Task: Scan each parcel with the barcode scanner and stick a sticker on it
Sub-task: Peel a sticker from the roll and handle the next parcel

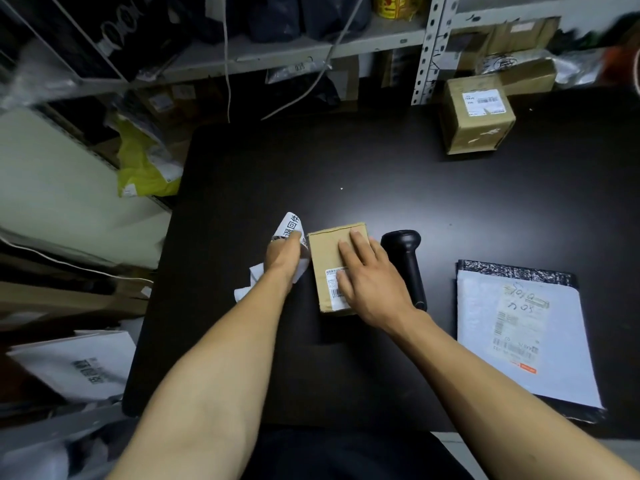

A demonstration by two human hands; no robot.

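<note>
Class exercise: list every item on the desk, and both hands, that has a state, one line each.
Small box: flat, label up, under right hand.
Sticker strip: held by left hand.
Scanner: lying idle.
White mailer: flat, label up.
Far box: untouched.
Left hand: gripping.
Right hand: pressing flat.

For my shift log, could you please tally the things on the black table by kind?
Cardboard boxes: 2 (small box under the right hand, box at the far right)
Mailer bags: 1
Barcode scanners: 1
Sticker sheets: 1, in the left hand
Total: 5
</note>
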